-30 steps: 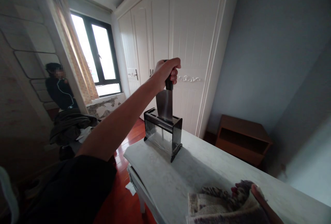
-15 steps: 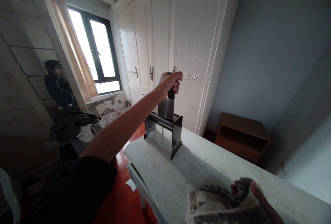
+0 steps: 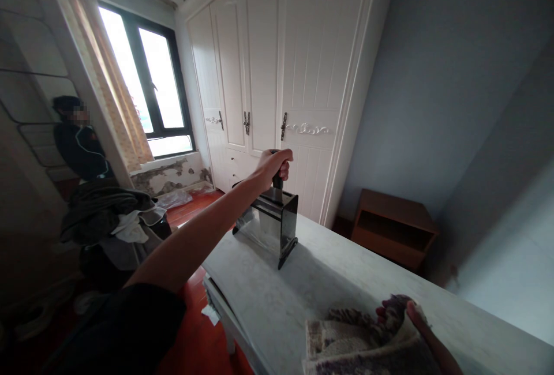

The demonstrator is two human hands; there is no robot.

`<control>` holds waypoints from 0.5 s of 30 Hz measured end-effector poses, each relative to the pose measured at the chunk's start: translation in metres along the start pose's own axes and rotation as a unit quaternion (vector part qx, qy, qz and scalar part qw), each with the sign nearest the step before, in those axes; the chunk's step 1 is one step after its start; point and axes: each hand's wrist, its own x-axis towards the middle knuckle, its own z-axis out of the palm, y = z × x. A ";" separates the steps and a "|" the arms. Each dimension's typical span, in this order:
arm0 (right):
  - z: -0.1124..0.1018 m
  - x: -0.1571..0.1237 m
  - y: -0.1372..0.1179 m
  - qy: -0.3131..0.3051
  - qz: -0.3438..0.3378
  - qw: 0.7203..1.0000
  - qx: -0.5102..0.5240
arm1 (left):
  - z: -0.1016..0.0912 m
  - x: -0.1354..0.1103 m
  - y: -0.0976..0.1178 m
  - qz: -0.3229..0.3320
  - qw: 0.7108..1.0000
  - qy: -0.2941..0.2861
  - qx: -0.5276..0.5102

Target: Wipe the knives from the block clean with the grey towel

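Observation:
My left hand point(image 3: 276, 165) is closed around the black handle of a broad-bladed kitchen knife point(image 3: 277, 180). Its blade is down in a slot of a knife block point(image 3: 288, 225) with clear sides and a black frame, and shows faintly through the clear panel. The block stands upright on the far end of a white table point(image 3: 320, 274). Low on the right, my right hand point(image 3: 409, 311) grips a bunched, patterned cloth point(image 3: 363, 340) in beige and dark tones, held over the near part of the table.
A white wardrobe point(image 3: 320, 57) stands behind the table, beside a brown open-fronted cabinet point(image 3: 393, 228) on the right. Dark clothes point(image 3: 108, 213) are heaped at left. A person point(image 3: 80, 141) in a dark top shows at far left, apparently in a mirror.
My left hand has moved down, and the knife has sunk into the block until most of the blade is inside. The right hand keeps hold of the cloth. The view has shifted slightly.

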 end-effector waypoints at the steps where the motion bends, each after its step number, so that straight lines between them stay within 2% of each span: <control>1: 0.000 0.000 0.000 0.003 -0.001 1.000 -0.001 | -0.001 0.000 -0.003 -0.001 1.000 -0.003 -0.001; 6: -0.001 0.001 0.001 0.019 0.003 1.000 0.005 | -0.006 -0.002 -0.014 -0.005 1.000 -0.020 -0.002; 15: 0.000 -0.003 -0.001 0.004 0.020 1.000 0.001 | -0.014 -0.007 -0.034 -0.006 0.999 -0.039 0.000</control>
